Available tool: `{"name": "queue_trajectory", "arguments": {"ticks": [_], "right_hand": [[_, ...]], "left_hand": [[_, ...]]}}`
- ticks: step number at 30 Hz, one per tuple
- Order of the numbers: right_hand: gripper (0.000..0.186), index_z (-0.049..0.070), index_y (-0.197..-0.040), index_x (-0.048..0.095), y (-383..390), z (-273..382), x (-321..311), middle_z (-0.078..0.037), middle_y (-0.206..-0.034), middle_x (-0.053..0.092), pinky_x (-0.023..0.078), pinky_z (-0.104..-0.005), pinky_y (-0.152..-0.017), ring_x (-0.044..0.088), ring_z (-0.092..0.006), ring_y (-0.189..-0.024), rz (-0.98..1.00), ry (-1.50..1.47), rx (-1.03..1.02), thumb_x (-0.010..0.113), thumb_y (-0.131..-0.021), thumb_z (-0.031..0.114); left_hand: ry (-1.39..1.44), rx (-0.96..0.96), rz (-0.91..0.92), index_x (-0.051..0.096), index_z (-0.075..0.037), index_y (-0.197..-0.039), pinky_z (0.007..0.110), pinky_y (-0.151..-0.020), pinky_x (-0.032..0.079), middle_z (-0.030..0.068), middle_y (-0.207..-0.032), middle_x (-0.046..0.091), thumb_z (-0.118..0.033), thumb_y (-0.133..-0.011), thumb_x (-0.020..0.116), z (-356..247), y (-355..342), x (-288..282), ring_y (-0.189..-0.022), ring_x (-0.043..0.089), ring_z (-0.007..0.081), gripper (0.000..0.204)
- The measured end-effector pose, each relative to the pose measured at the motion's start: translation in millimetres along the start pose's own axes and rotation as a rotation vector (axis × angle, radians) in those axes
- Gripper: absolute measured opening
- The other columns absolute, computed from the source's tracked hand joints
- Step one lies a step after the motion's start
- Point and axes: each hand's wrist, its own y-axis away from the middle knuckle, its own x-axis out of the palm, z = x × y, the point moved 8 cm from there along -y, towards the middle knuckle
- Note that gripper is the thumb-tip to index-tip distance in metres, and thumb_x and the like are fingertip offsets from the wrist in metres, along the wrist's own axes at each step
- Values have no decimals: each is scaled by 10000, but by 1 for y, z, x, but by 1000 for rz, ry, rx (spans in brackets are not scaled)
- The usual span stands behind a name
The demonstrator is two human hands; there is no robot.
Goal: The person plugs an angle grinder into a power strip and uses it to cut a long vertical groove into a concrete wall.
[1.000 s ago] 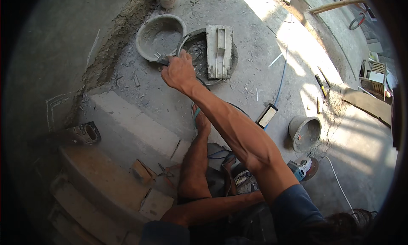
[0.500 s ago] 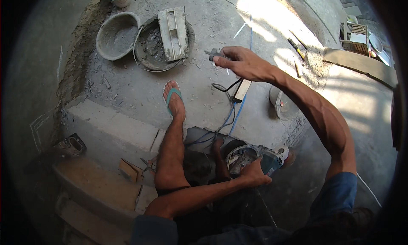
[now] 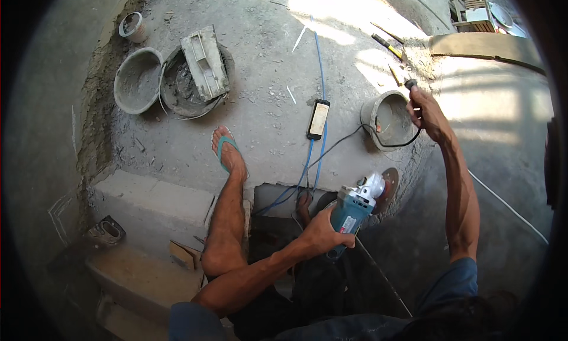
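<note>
Angle grinder (image 3: 355, 209), teal and barrel-shaped, round disc (image 3: 389, 190), nearer us than the dusty grey tub (image 3: 369, 117); our left hand (image 3: 324, 231) wraps it, our right hand (image 3: 431, 115) pinches the black plug (image 3: 410, 83) right of tub.

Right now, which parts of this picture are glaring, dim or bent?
Head view: sunlight washes out patches of the grey concrete floor near the top; head view: the left hand and teal-and-silver angle grinder sit in softer light, fairly sharp; head view: black surrounds the round image, and the dusty brown ledge at lower left appears bowed.
</note>
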Motion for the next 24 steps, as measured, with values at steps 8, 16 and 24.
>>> {"name": "queue_trajectory", "arguments": {"ticks": [8,16,24], "right_hand": [[599,-42,-1095,647,59,-202,174,-83,-805,734,283,-246,-304,448,-61,-392,782,363,604,370,-1059,488],[435,-66,-1084,506,-63,-217,263,-141,-864,660,501,-376,-581,625,-253,-665,-295,-275,223,651,-944,320],[777,-127,-1228,420,-100,-196,260,-297,-1277,470,459,-501,-1019,481,-448,-1232,-539,339,185,847,-752,315]], "left_hand": [[94,176,-535,601,26,-1041,315,-714,546,122,-849,685,-80,-677,745,-107,26,-101,-745,666,187,406],[285,346,-652,573,19,-987,345,-672,550,133,-829,642,-89,-670,657,-84,45,-159,-723,640,233,346],[254,228,-658,585,11,-1001,295,-677,529,126,-881,650,-83,-652,668,-104,46,-147,-757,637,190,371]]}}
